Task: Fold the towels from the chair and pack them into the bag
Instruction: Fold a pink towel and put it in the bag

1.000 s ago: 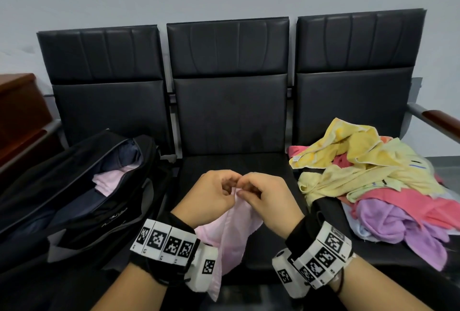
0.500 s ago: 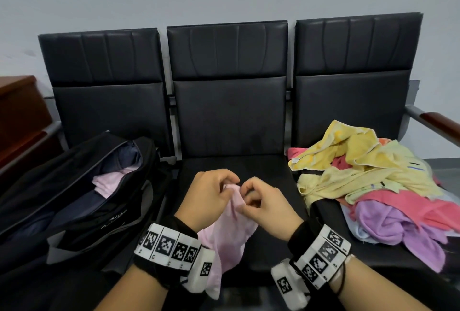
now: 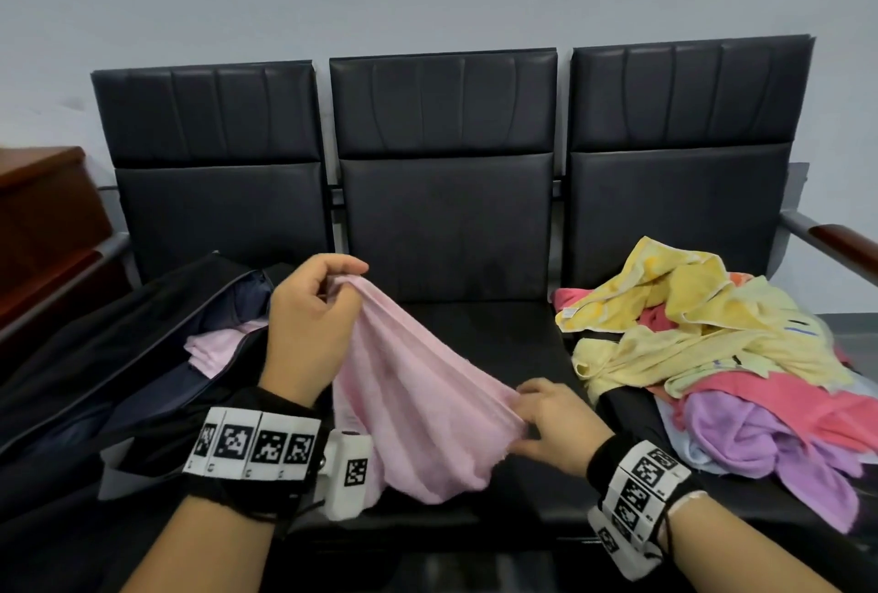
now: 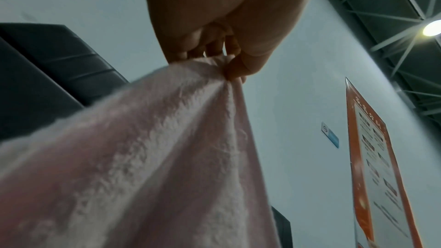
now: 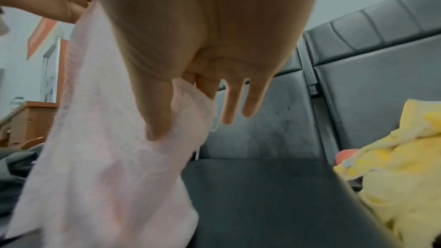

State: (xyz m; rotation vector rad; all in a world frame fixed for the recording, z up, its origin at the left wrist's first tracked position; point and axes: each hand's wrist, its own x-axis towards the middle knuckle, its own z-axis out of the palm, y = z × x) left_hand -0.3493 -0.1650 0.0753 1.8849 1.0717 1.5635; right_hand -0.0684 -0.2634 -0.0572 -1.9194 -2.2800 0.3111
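Pink towel (image 3: 216,345) in black bag (image 3: 119,355)

pink towel (image 3: 418,383) — unfolded, held aloft | towel pile (image 3: 712,355) — right seat | bag (image 3: 142,355) — open, left seat

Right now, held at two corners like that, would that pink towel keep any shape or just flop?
Probably flop: the pink towel sags in folds between the left hand and right hand. It seems light, since fingertip pinches hold it. Its nubby pile likely resists slipping.
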